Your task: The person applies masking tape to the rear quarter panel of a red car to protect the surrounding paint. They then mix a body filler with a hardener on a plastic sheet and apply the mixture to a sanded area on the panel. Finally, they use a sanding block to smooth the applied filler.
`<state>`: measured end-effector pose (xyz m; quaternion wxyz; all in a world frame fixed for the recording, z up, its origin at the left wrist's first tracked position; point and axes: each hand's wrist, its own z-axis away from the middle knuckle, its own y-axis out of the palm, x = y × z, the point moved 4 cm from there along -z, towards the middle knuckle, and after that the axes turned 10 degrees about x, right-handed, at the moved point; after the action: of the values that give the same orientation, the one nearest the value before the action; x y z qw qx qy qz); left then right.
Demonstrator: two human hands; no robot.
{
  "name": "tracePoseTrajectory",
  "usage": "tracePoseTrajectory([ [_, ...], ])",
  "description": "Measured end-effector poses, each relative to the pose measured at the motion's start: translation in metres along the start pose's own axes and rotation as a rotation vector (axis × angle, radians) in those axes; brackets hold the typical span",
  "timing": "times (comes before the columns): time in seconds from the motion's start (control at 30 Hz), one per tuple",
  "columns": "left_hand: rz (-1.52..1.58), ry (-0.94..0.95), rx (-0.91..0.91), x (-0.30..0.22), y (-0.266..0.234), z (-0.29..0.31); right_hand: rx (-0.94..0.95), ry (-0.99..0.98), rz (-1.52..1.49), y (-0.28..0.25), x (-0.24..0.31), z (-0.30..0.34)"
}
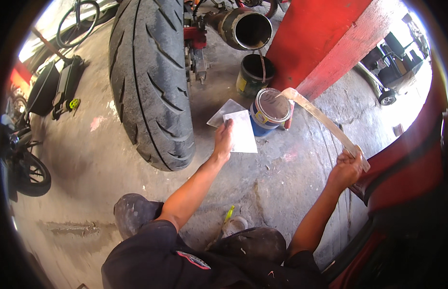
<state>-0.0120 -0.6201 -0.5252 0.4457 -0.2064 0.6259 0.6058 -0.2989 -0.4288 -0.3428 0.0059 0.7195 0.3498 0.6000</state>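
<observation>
My left hand [224, 140] grips a white rectangular sheet [242, 132] by its left edge, with the fingers mostly behind it. My right hand [348, 168] is closed round the lower end of a long flat stick [325, 124], pale and smeared. The stick's far end carries a light lump and hangs over the rim of a blue can [265, 126]. That can has its lid off, and a pale greyish substance [273, 105] shows inside. A grey flat plate [219, 113] lies partly behind the white sheet. Whether the two touch, I cannot tell.
A large motorcycle tyre [151, 86] stands left of my left hand, with an exhaust pipe [252, 31] beyond. Behind the blue can are a dark bucket [255, 72] and a red pillar [310, 43]. A dark red panel [407, 178] borders my right arm.
</observation>
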Motion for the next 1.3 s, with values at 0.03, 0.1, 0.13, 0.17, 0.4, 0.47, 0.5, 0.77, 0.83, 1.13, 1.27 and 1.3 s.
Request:
tracePoseTrajectory([
  [0.03,0.006,-0.015,0.026,-0.005,0.004,0.002,-0.074,-0.002,0.033,0.004,0.014,0.011],
  [0.1,0.001,-0.032,0.057,-0.02,0.018,0.008,-0.016,-0.011,0.029,-0.007,0.029,0.021],
  [0.13,-0.001,-0.041,0.076,-0.028,0.025,0.011,0.01,-0.017,0.027,-0.01,0.036,0.024],
  [0.17,-0.021,-0.052,0.092,-0.031,0.028,0.012,-0.027,-0.035,0.022,-0.011,0.039,0.028],
  [0.4,-0.015,-0.149,0.259,-0.053,0.053,0.026,0.049,0.057,0.098,-0.013,0.044,0.05],
  [0.47,-0.018,-0.198,0.272,-0.059,0.058,0.031,0.083,0.06,0.139,-0.01,0.042,0.055],
  [0.5,-0.022,-0.221,0.284,-0.061,0.058,0.031,0.137,0.072,0.16,-0.013,0.038,0.055],
  [0.77,0.077,-0.326,0.232,-0.062,0.052,0.029,0.321,0.286,-0.036,-0.027,0.02,0.069],
  [0.83,0.148,-0.379,0.22,-0.062,0.054,0.031,0.51,0.2,-0.045,-0.031,0.016,0.069],
  [1.13,0.292,-0.517,0.257,-0.057,0.046,0.024,0.711,0.091,0.187,-0.025,0.027,0.075],
  [1.27,0.083,-0.433,0.232,-0.052,0.041,0.022,0.773,0.005,0.242,-0.024,0.043,0.064],
  [1.3,0.05,-0.391,0.232,-0.047,0.04,0.021,0.776,-0.011,0.226,-0.025,0.045,0.06],
])
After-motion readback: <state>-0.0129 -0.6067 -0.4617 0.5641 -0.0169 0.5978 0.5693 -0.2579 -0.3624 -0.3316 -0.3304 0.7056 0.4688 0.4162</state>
